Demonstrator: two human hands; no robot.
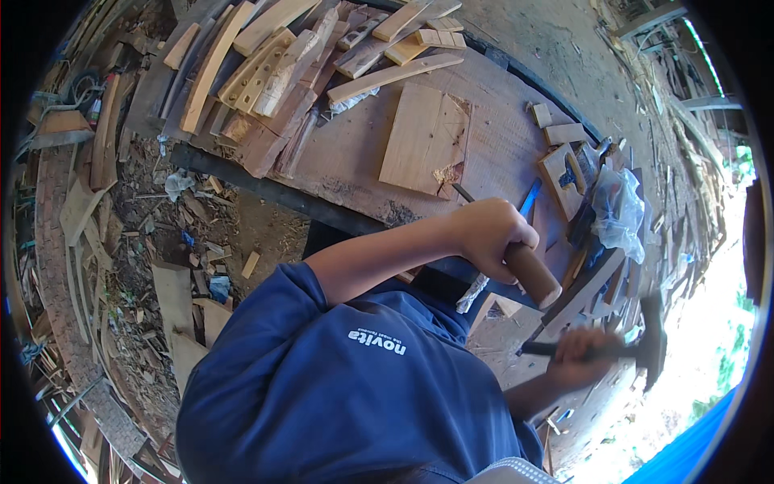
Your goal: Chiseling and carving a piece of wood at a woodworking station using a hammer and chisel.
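My left hand is closed round the brown wooden handle of a chisel. The chisel's blade runs from my fist toward the near right corner of a flat light-wood board, where pale chips lie around its tip. Out to the right, my right hand grips a hammer by its dark handle. The hammer is raised away from the chisel's butt end, and that hand is a little blurred. The board lies flat on a wooden workbench.
Beside the board lie wood blocks, a blue strip-shaped tool and a clear plastic bag. Curved wood pieces and a piece with several drilled holes are heaped on the far left. Offcuts litter the ground.
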